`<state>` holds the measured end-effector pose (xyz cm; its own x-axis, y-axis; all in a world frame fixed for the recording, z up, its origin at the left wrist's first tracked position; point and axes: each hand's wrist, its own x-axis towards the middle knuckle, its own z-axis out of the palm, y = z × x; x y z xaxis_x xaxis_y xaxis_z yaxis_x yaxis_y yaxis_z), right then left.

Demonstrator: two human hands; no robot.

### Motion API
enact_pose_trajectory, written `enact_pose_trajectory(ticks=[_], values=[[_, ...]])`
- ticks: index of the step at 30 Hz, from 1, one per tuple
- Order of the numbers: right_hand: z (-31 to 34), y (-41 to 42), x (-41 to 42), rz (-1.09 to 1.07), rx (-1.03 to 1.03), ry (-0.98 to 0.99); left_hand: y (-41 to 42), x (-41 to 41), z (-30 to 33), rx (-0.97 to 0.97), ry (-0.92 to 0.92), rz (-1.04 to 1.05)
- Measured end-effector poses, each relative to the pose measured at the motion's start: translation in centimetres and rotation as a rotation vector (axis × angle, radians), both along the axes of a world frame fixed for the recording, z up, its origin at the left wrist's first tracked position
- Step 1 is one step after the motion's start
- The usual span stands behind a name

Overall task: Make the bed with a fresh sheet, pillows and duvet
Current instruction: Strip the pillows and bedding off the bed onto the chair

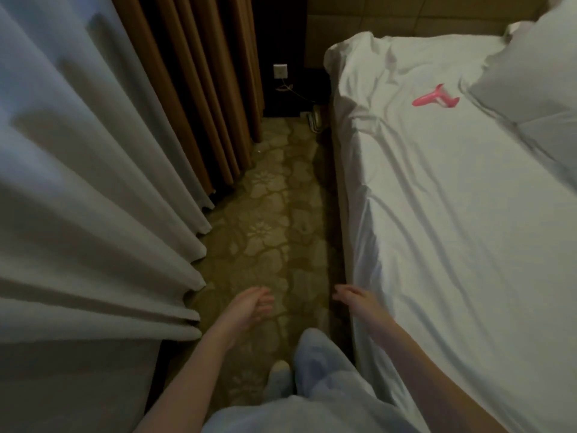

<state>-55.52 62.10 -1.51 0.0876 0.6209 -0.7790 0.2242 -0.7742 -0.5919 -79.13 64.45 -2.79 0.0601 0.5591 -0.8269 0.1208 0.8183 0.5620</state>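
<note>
With both the left hand [249, 309] and right hand [354, 303] loosely open and holding nothing near the bed's left edge, the wrinkled sheet [452, 214] risks staying loose there, and the pink tool [435, 97] far off could get buried.

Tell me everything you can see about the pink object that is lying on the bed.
The pink object is small and looks like smooth plastic, with a long pink handle-like part and a wider whitish end beside it. It lies flat on the wrinkled white sheet, towards the head of the bed, close to the white pillow. Neither hand touches it. It is blurred, so I cannot tell what it is.
</note>
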Motion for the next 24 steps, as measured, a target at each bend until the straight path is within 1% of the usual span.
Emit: enact_pose_trajectory(ticks=[3,5,7,10,15,19,24], values=[[-1.9,3.4,0.2,-0.101,-0.043,-0.014,8.2,0.6,1.4,0.110,-0.028,-0.068],[-3.0,6.9,0.5,-0.132,-0.063,-0.003,14.1,1.0,1.9,0.168,-0.049,-0.079],[-4.2,11.3,0.9,-0.147,-0.072,-0.001,19.9,1.4,1.8,0.213,-0.060,-0.072],[-4.7,19.6,1.6,-0.137,-0.054,-0.022,28.2,2.1,1.7,0.230,-0.051,-0.072],[-2.3,35.6,2.7,-0.089,0.054,0.007,40.1,2.2,2.0,0.210,-0.027,-0.051],[-0.4,47.8,3.8,-0.089,0.085,0.083,47.6,1.9,1.5,0.140,-0.002,-0.072],[0.4,61.5,5.2,-0.127,0.156,0.106,57.6,2.5,-0.6,0.044,0.054,-0.110]])
